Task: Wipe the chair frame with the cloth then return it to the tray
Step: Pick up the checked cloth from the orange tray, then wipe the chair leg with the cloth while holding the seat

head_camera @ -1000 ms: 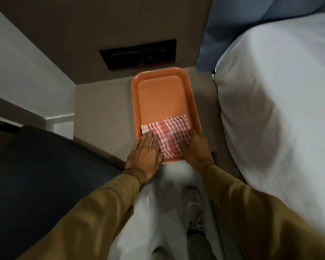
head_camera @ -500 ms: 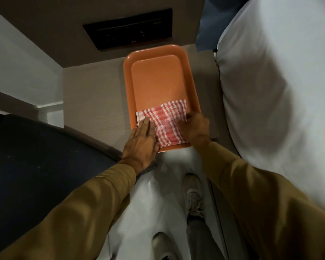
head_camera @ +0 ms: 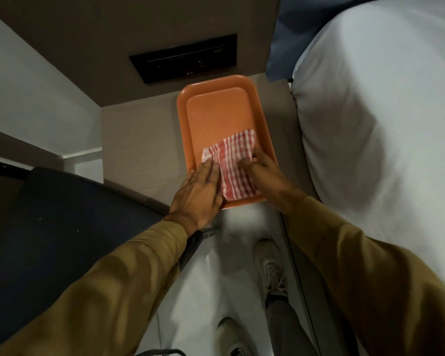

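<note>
A red-and-white checked cloth point(head_camera: 233, 165) lies folded in the near end of an orange tray point(head_camera: 216, 111) on a beige bedside surface. My left hand point(head_camera: 197, 195) rests flat, fingers together, on the cloth's left edge and the tray's near rim. My right hand point(head_camera: 263, 173) presses on the cloth's right side with its fingers curled at the cloth's edge. The dark chair point(head_camera: 62, 227) fills the lower left, beside my left arm.
A white bed point(head_camera: 383, 137) runs along the right, close to the tray. A black wall panel point(head_camera: 185, 57) sits behind the tray. Below are a white floor point(head_camera: 211, 291) and my shoes point(head_camera: 272, 268). A white wall stands at left.
The cloth's far edge has turned askew, its right corner now further up the tray. Both hands stay on the cloth. The camera view shifted slightly.
</note>
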A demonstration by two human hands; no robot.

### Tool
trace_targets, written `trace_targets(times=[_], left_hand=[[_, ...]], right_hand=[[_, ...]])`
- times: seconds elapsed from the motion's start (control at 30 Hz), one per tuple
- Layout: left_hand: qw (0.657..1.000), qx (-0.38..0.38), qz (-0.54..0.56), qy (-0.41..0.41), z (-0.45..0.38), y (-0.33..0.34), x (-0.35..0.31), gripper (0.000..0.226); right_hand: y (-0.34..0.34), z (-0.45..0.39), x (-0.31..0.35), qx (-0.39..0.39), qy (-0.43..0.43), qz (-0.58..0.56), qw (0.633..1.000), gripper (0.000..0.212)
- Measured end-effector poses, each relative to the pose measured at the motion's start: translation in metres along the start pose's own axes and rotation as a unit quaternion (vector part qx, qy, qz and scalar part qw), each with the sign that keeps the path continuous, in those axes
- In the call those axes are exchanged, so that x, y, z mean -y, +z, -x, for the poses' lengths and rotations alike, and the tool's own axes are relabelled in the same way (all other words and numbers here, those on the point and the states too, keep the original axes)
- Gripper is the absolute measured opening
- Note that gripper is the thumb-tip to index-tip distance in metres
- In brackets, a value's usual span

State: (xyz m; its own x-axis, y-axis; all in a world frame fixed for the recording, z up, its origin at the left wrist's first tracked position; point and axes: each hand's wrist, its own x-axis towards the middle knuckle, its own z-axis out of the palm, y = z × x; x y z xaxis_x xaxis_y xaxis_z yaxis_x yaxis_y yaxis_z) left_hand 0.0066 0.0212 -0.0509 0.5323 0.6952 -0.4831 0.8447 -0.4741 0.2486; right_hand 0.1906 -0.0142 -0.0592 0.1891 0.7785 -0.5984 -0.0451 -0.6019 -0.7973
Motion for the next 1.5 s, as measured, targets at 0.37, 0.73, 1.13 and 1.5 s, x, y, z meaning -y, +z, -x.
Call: trace_targets(times=[0.37,0.73,1.13,1.5], left_hand=[[0.999,-0.029,-0.013,0.034,0.104,-0.018,0.007,0.076],[0.997,0.004,-0.075,0.024,0.187,0.001,0.036,0.074],[0.988,0.012,-0.142,0.051,0.289,0.021,0.061,0.076],[0.947,0.009,-0.273,0.168,0.327,0.086,0.109,0.076]], right_hand=[[-0.004,0.114,0.004,-0.007,-0.035,-0.071,0.997,0.044],[0.028,0.219,-0.063,-0.057,0.000,-0.093,0.994,0.037],[0.108,0.371,-0.166,-0.138,0.053,-0.194,0.970,0.038],[0.238,0.454,-0.309,-0.239,0.187,-0.272,0.913,0.029]])
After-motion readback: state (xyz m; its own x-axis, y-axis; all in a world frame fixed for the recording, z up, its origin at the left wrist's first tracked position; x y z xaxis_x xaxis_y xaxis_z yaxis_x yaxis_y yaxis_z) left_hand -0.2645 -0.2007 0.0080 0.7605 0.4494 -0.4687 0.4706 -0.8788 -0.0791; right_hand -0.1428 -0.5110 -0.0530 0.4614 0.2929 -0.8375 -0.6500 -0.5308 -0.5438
